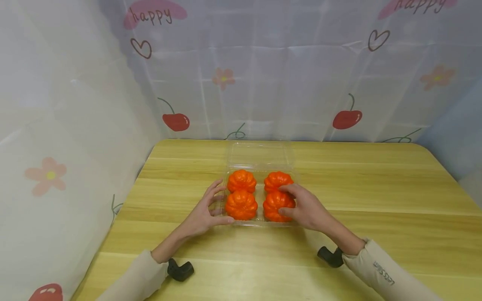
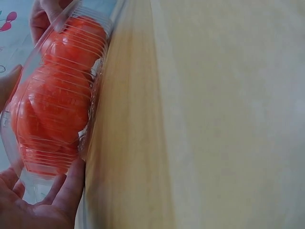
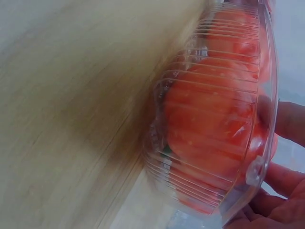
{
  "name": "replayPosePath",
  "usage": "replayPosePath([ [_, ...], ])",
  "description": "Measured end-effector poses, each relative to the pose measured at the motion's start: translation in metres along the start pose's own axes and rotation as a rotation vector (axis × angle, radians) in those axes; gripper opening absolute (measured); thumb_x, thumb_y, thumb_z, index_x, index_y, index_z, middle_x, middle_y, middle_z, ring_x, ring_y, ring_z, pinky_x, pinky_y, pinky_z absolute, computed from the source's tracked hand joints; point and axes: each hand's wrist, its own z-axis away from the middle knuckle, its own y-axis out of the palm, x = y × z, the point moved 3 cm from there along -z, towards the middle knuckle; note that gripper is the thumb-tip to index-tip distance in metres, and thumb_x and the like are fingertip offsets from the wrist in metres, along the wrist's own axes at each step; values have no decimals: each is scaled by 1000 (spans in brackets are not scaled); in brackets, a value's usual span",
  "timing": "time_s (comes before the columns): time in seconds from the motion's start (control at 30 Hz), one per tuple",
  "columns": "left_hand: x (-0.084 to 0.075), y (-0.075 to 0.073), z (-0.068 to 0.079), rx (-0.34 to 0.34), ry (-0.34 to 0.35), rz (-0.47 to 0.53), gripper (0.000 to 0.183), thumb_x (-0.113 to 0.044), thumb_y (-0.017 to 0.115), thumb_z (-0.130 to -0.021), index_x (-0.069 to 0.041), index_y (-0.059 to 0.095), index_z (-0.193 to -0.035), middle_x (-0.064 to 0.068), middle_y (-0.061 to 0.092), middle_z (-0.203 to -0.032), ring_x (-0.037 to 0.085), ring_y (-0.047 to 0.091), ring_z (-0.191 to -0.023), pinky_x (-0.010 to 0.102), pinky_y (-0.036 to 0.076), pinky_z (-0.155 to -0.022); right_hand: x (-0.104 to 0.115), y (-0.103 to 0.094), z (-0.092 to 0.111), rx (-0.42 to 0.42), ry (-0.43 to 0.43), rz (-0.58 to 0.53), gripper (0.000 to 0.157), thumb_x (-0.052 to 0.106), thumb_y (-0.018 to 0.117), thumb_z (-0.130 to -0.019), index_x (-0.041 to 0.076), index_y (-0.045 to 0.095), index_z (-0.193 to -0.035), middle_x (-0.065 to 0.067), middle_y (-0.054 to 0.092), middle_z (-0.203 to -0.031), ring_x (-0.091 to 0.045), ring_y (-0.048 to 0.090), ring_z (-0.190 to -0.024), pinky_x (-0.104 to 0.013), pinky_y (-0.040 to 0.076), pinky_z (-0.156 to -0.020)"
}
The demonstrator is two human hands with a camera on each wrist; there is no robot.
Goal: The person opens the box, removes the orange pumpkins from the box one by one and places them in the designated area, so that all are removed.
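A clear plastic clamshell box [image 1: 260, 223] lies open on the wooden table, with its lid [image 1: 260, 154] folded back toward the wall. Several glossy orange ribbed pumpkins [image 1: 241, 205] sit in it in two columns. At the box's left side, my left hand [image 1: 201, 215] holds it, thumb at the front rim and fingers spread along the side wall. My right hand [image 1: 310, 209] reaches over the right rim and grips the front right pumpkin [image 1: 275, 205], thumb in front and fingers behind. Through the ribbed wall, the right wrist view shows a pumpkin [image 3: 209, 114] close up.
The light wooden table [image 1: 376, 188] extends on both sides of the box. A printed curtain [image 1: 282, 83] with cherries and flowers hangs behind it, and another sheet [image 1: 94, 125] hangs at the left. Black wrist-worn pieces [image 1: 180, 270] stick out near both sleeves.
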Motion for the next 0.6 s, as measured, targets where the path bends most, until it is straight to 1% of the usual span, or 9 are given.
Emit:
replayPosePath([
  [0.17, -1, 1, 0, -4, -5, -4, 100, -10, 84, -79, -18, 22, -157, 2, 19, -159, 35, 35, -138, 44, 46, -101, -1, 0, 1, -16, -9, 4, 47, 7, 78, -82, -5, 62, -124, -14, 61, -117, -30, 58, -104, -49, 49, -91],
  [0.3, -3, 2, 1, -4, -8, -5, 102, -10, 84, -79, -18, 20, -158, 3, 20, -159, 34, 36, -138, 45, 45, -102, -1, 0, 2, -24, -21, -17, 46, 8, 80, -81, -4, 63, -122, -12, 61, -115, -28, 58, -101, -48, 49, -89],
  [0.43, -2, 1, 3, -13, -11, -10, 101, -10, 83, -80, -18, 19, -158, 5, 22, -158, 35, 36, -138, 45, 45, -102, -1, 1, 2, -29, -21, -35, 44, 7, 81, -80, -1, 63, -120, -9, 61, -112, -26, 58, -100, -46, 50, -88],
  [0.5, -2, 1, 3, -14, -10, -12, 101, -10, 84, -80, -18, 20, -158, 4, 20, -160, 35, 36, -138, 44, 46, -102, 1, 1, 3, -44, -18, -33, 44, 6, 82, -79, 0, 64, -119, -8, 61, -112, -25, 58, -99, -44, 50, -88],
  [0.6, -2, 2, 1, -9, -5, -13, 102, -10, 84, -79, -19, 20, -158, 1, 18, -161, 34, 37, -138, 43, 46, -101, 7, -2, 7, -93, -17, -31, 46, 6, 83, -78, 0, 65, -119, -9, 62, -114, -25, 59, -98, -43, 52, -85],
])
